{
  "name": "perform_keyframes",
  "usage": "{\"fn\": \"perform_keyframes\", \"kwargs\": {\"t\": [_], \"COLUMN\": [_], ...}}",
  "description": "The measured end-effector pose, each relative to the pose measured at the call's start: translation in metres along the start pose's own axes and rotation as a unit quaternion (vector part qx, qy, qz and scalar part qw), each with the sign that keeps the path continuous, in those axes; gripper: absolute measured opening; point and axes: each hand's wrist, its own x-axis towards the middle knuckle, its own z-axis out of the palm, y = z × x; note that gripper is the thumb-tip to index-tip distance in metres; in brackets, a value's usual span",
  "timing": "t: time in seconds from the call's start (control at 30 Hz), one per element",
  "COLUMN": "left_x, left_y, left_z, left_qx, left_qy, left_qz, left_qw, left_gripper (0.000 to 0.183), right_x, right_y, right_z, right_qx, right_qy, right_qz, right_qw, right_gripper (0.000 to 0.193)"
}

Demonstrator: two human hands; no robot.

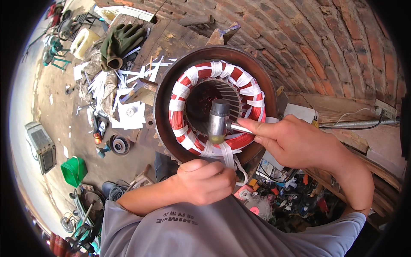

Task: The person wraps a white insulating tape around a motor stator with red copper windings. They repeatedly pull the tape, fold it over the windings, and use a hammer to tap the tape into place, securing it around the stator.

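Note:
A round motor stator with a brown metal housing (161, 115) stands upright before me. Inside it, a ring of red winding wire (250, 89) is bound at intervals with white tape (228, 155). My right hand (295, 141) grips a mallet (218, 121) by its metal handle, forefinger stretched along it. The mallet's black face points away from me; its yellowish face is at the near part of the ring. Close to the housing's near rim, my left hand (207, 182) is closed in a fist on the tape, which hangs down from the winding beside the fingers.
A brick wall (308, 47) rises behind and right of the stator. Dark green gloves (122, 45) and white paper strips (137, 75) lie to the left. On the floor are a green bucket (73, 170) and power tools. A fan (259, 207) stands amid clutter at lower right.

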Motion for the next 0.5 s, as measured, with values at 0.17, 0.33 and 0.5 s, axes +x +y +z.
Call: {"fn": "perform_keyframes", "kwargs": {"t": [0.17,0.33,0.5], "left_x": [0.0,-0.001,-0.003], "left_y": [-0.003,0.0,0.0], "left_z": [0.002,0.002,0.002], "left_qx": [0.0,-0.006,-0.006], "left_qy": [0.005,0.01,0.011], "left_qz": [0.003,0.007,-0.002], "left_qw": [1.0,1.0,1.0], "left_gripper": [0.016,0.016,0.016], "right_x": [0.009,0.011,-0.003], "right_y": [-0.008,-0.017,-0.017], "right_z": [-0.027,-0.031,-0.032], "right_qx": [-0.037,-0.222,-0.201], "right_qy": [0.066,-0.117,-0.021], "right_qz": [0.037,0.04,-0.028], "right_qw": [0.996,0.967,0.979], "right_gripper": [0.037,0.027,0.044]}}
